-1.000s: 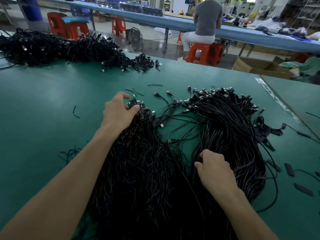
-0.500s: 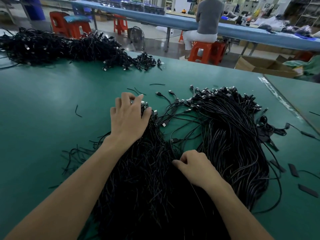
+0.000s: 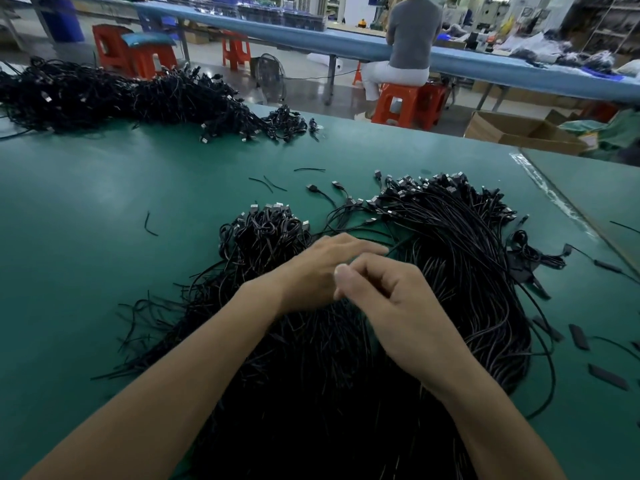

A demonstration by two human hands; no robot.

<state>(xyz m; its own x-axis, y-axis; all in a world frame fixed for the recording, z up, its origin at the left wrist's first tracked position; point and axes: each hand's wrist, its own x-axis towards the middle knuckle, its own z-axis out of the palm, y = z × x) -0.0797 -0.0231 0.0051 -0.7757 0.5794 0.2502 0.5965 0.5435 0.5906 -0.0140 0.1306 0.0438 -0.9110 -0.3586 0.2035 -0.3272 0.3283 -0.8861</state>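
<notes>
Two heaps of black USB cables lie on the green table (image 3: 86,237): a smaller bundle (image 3: 266,233) with its plugs pointing away from me, and a big fanned bundle (image 3: 460,258) to its right. They merge into one dark mass near me. My left hand (image 3: 318,268) hovers over the gap between the bundles, fingers stretched to the right and blurred. My right hand (image 3: 394,299) is just in front of it and partly covers it. Its fingers are curled and its thumb is pressed to the forefinger, pinching thin black cable strands that rise from the heap.
A long pile of more black cables (image 3: 114,95) runs along the table's far left. Loose cable offcuts (image 3: 150,225) and flat black pieces (image 3: 578,336) are scattered about. Beyond the table are orange stools (image 3: 401,103), a cardboard box (image 3: 519,131) and a seated person (image 3: 412,36) facing away.
My left hand left the plug end of the smaller bundle and swung right and nearer. My right hand rose from the heap and moved left to meet it.
</notes>
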